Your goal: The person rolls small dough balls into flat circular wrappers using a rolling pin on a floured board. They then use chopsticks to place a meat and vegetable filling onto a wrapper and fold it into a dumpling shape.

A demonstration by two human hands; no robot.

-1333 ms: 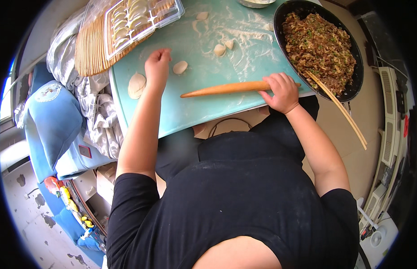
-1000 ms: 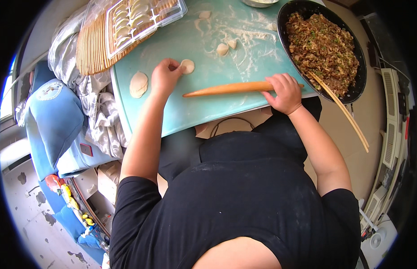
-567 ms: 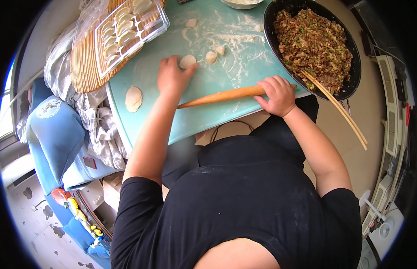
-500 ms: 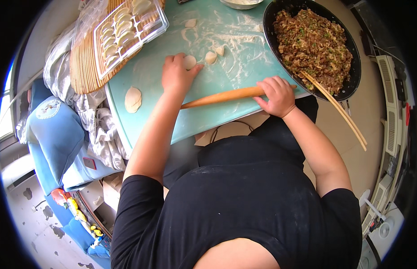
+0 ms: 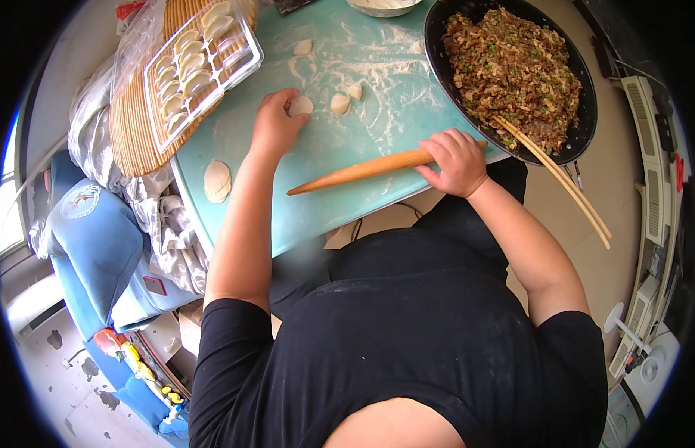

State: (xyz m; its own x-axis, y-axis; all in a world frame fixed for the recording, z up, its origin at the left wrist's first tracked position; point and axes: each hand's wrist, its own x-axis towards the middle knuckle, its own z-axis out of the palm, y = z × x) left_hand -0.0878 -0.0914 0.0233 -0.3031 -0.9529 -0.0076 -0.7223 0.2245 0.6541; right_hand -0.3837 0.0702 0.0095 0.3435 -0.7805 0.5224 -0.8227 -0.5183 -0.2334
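My left hand (image 5: pixel 274 123) is at the table's middle left, its thumb and fingers closed around the edge of a small pale dough disc (image 5: pixel 301 107). My right hand (image 5: pixel 458 160) is wrapped round the right end of a tapered wooden rolling pin (image 5: pixel 362 170), which slants across the near part of the table. Two small dough pieces (image 5: pixel 340 104) lie just right of the disc, and another dough piece (image 5: pixel 303 47) lies farther back. Rolled dough wrappers (image 5: pixel 217 181), overlapping, rest near the left edge of the flour-dusted green tabletop (image 5: pixel 340 216).
At the back right a black pan (image 5: pixel 429 60) holds minced filling (image 5: pixel 515 78), with chopsticks (image 5: pixel 556 179) sticking out toward me. A clear tray (image 5: pixel 157 112) of shaped dumplings sits on a woven mat (image 5: pixel 131 142) at the left. A bowl (image 5: pixel 385 7) stands at the far edge.
My left hand has drawn its thumb in closer to the dough disc. The rolling pin's left tip now lies apart from my left forearm. The view has shifted slightly.
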